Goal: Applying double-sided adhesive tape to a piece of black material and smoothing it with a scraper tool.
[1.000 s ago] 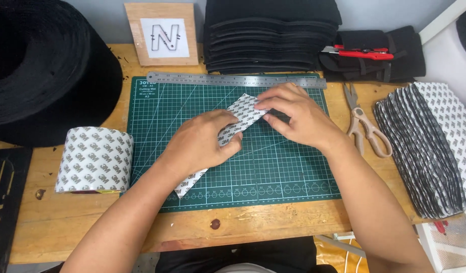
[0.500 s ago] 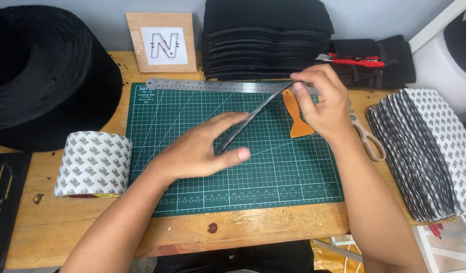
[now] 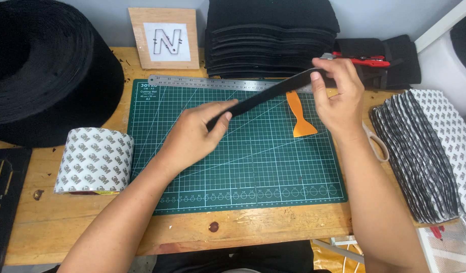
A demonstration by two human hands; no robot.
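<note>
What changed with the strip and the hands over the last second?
Both hands, left hand and right hand, lifted the black strip off the green cutting mat and turned it edge-on, uncovering the orange scraper. Tape roll, steel ruler and scissors stayed put.

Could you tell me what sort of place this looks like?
Probably a small craft workshop: a green gridded cutting mat with a long steel ruler on a wooden bench, and stacked black fabric sheets behind.

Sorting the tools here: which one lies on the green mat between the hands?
The orange scraper. The ruler lies along the mat's top edge; the scissors lie off it.
</note>
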